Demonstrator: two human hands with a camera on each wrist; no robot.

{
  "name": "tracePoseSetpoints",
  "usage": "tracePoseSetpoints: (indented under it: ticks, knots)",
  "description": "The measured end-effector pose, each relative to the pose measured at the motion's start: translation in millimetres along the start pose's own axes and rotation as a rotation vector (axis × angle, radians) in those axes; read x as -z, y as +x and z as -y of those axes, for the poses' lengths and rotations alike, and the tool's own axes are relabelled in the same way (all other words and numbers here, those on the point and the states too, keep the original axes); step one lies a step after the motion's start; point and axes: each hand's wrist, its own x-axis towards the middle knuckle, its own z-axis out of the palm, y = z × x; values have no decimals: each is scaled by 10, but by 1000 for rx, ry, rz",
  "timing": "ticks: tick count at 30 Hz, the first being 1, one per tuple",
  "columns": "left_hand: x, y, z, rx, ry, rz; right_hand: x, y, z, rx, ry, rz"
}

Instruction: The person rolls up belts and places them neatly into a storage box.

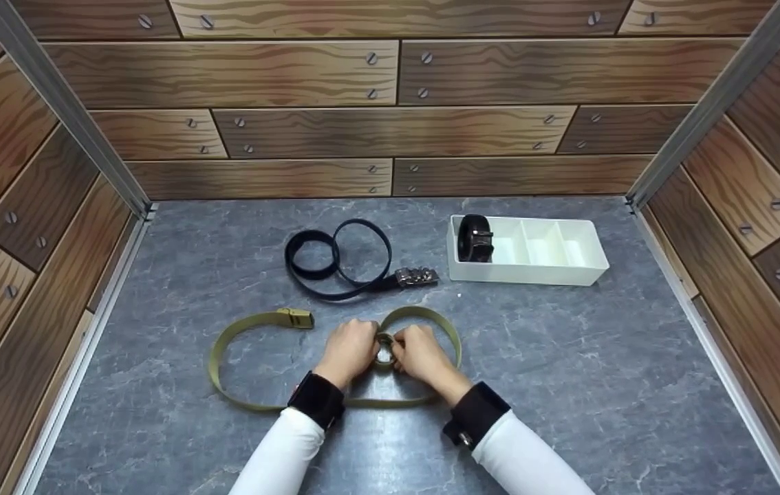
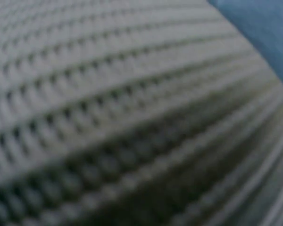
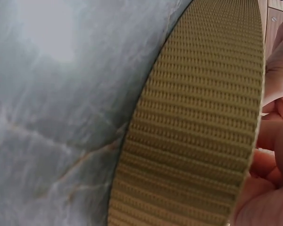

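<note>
An olive webbing belt [image 1: 217, 357] stands on edge on the grey surface, its buckle end at the left. Its other end forms a small coil [image 1: 384, 363] between my two hands. My left hand [image 1: 352, 352] pinches the coil from the left, and my right hand [image 1: 424, 354] pinches it from the right. Close up, the ribbed belt [image 3: 193, 113] crosses the right wrist view, with fingers [image 3: 269, 136] partly hidden behind it. Blurred ribbed webbing [image 2: 132, 103] fills most of the left wrist view, where no hand shows.
Behind my hands lies a loosely looped dark belt [image 1: 342, 294] with a metal buckle [image 1: 417, 277]. A white divided tray [image 1: 521, 273] at the back right holds a rolled dark belt [image 1: 475, 240] in its left compartment. Wood-patterned walls [image 1: 307, 130] enclose the back and sides.
</note>
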Motion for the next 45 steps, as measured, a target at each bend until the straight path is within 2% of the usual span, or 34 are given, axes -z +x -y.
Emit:
tracePoseSetpoints:
  ticks: [3,6,8,12,14,20,23,25,30,32,34,36,39,42,45]
  knots:
    - [1,-4,-3,-9,23,-32,-1,28,-21,82,-109,-24]
    - [-4,-1,-8,-9,44,-42,-10,39,-43,124,-141,-61]
    - [-15,-1,-10,-5,50,-44,-19,30,-51,107,-111,-72]
    - [-31,-4,-9,8,41,-54,-25,0,-38,5,3,-48]
    - [-28,1,-14,13,26,-58,-10,2,-31,-15,12,-28]
    - [5,22,-17,1,-10,-37,34,58,-68,163,-196,-81]
    - [2,23,-3,-8,-22,-31,36,62,-76,209,-233,-118]
    - [-2,22,3,-3,-35,-34,38,52,-71,192,-225,-125]
    - [-3,13,6,28,-4,-29,51,1,-19,26,-91,-56]
    - [-2,10,10,36,18,-10,54,-9,-3,-12,-62,-35]
    - [4,12,13,39,20,13,53,-8,-1,22,-105,-50]
    - [6,15,17,34,15,29,51,3,-10,88,-199,-89]
    - [5,15,14,24,49,26,38,20,-29,165,-299,-142]
    - [-13,7,4,19,127,-15,22,27,-33,157,-264,-166]
    - [-31,-1,-11,40,168,-44,17,17,-12,89,-192,-156]
